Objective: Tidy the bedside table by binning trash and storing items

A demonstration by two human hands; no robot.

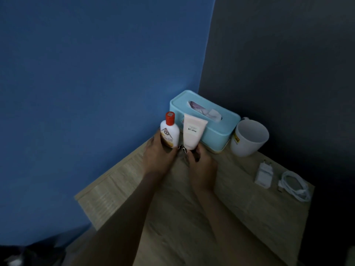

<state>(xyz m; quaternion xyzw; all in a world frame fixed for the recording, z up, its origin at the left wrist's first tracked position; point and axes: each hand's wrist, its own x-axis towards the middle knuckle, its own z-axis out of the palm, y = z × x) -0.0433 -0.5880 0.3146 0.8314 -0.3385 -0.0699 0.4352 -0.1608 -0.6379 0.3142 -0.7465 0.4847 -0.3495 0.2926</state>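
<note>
A white bottle (169,132) with a red cap stands upright near the back left of the wooden bedside table (192,217). My left hand (158,154) grips its lower part. Right beside it a pale pink tube (192,132) marked "tease" stands cap down, and my right hand (201,166) pinches its lower end. Both items are just in front of a light blue tissue box (217,129).
A white mug (248,138) stands right of the tissue box. A white charger plug (264,174) and a coiled white cable (294,186) lie near the table's right edge. Blue wall at left, dark wall at right, meeting in a corner behind the box.
</note>
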